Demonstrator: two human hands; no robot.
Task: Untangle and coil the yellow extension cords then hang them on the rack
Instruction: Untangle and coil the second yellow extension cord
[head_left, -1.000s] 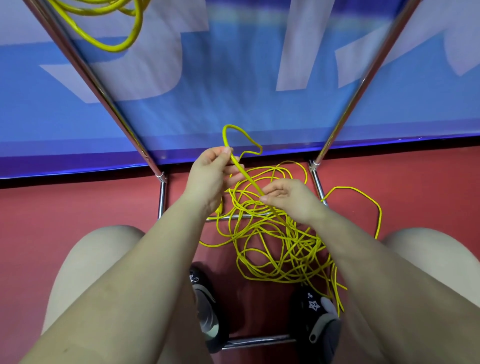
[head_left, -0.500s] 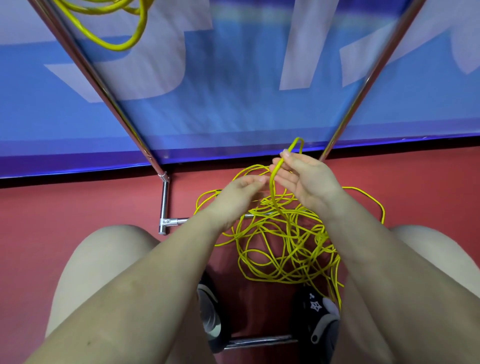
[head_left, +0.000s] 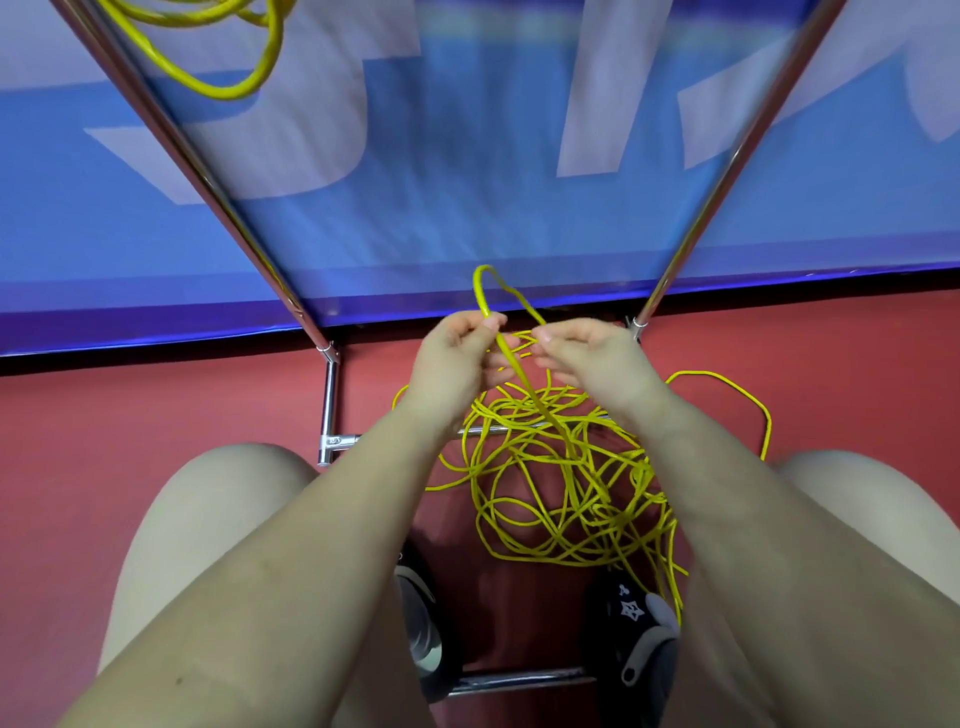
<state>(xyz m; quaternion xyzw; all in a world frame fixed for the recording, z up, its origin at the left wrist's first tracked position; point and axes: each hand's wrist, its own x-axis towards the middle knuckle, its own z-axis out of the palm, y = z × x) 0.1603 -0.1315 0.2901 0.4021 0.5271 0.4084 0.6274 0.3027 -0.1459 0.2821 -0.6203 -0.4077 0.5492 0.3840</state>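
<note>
Hands meet above the tangle, both raised off the floor with forearms reaching forward from between the knees. The left hand has its fingers curled, thumb and forefinger pinching the yellow cord at one leg of a small loop that stands up just beyond the fingertips. The right hand, close beside the left and not touching it, pinches the other leg of the same loop, its remaining fingers folded under. From the left hand's pinch one strand drops straight down between the two wrists into the heap.

Below and slightly right of the hands the rest of the cord lies in a loose pile on the red floor, draped across a low crossbar of the rack. One wide bight swings out well to the right of the right forearm.

Two slanted chrome poles of the rack rise on either side of the hands, the right one near the right knuckles, the left one further off. High to the left of the left hand, a coiled cord hangs by the left pole. Under the forearms, two shoes sit just beside the pile's near edge.
</note>
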